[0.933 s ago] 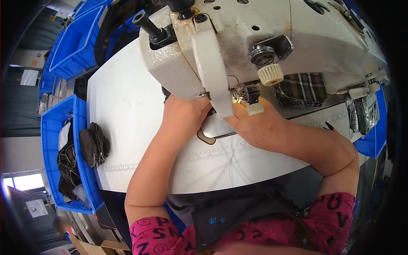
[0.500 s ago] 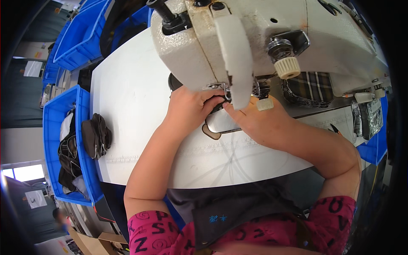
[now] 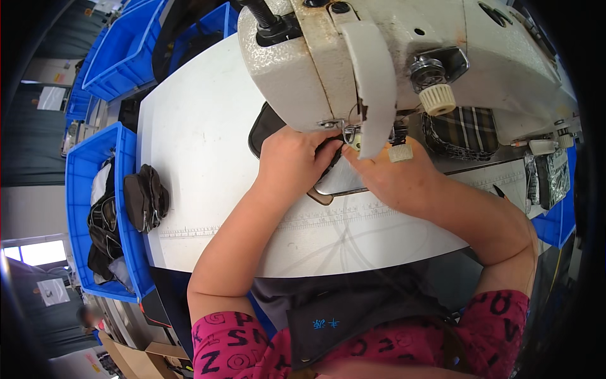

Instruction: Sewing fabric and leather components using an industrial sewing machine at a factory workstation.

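Note:
Under the head of a white sewing machine (image 3: 281, 82) lies a dark fabric piece (image 3: 265, 124), its rounded end showing beyond my left hand (image 3: 290, 158). That hand's thumb and fingers pinch the fabric's edge close to the presser foot. My right hand (image 3: 398, 180) meets it from the other side, fingertips closed at the same dark edge by the needle area. Its remaining fingers are partly hidden behind the machine's white lever and a thread knob. Below both hands is a shiny metal plate (image 3: 341, 182).
A plaid fabric stack (image 3: 461, 132) sits under the machine arm. On the left, a blue bin (image 3: 76, 208) holds dark pouches, with more dark pouches (image 3: 146, 199) beside it. A ruler strip (image 3: 303, 221) crosses the white table (image 3: 196, 139). Plastic-wrapped packets (image 3: 552, 177) lie at the right.
More of the dark fabric piece now shows left of my left hand. The machine and both hands appear slightly farther right in view; both hands keep their hold at the edge.

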Demonstrator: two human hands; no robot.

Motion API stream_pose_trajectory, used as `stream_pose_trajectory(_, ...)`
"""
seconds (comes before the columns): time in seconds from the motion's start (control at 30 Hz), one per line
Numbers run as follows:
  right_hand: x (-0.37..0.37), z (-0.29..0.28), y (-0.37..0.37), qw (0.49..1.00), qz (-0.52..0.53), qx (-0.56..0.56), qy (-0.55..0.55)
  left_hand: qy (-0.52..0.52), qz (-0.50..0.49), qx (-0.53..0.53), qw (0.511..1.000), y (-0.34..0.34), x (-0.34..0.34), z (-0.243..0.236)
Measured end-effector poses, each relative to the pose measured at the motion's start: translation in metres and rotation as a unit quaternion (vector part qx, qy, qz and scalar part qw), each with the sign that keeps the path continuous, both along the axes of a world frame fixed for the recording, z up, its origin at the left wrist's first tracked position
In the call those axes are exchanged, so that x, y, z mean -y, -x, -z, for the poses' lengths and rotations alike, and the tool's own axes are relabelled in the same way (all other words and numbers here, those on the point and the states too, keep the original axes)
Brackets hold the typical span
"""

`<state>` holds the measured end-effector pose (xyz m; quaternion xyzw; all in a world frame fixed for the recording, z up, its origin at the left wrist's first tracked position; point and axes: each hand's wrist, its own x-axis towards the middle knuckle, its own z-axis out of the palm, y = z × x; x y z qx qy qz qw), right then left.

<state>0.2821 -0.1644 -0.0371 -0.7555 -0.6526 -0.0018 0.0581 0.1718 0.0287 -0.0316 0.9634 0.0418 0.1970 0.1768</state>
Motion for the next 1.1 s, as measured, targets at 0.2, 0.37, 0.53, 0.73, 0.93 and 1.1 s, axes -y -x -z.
stream_pose_trajectory(0.2, 0.004, 0.011, -0.005, 0.996, -0.017, -0.013, -0.088, 0.07, 0.015, -0.124, 0.99, 0.004, -0.007, -0.017)
stream_pose_trajectory(0.37, 0.002, 0.004, -0.007, 0.992, -0.046, -0.023, -0.116, 0.055, 0.045, -0.05, 0.996, 0.005, -0.008, -0.008)
stream_pose_trajectory(0.53, 0.003, 0.003, -0.007, 0.989, -0.075, -0.04, -0.125, 0.011, 0.03, -0.037, 0.999, 0.001, 0.002, -0.008)
stream_pose_trajectory(0.73, 0.007, -0.002, -0.004, 0.992, -0.066, -0.041, -0.096, 0.058, -0.039, -0.073, 0.995, -0.001, 0.014, -0.013)
stream_pose_trajectory(0.93, 0.006, -0.007, -0.004, 0.99, -0.065, -0.051, -0.118, 0.035, -0.044, -0.077, 0.996, -0.001, 0.016, -0.012)
stream_pose_trajectory(1.1, 0.007, -0.007, -0.002, 0.993, -0.06, -0.011, -0.099, 0.031, -0.039, -0.052, 0.997, -0.002, 0.017, -0.012)
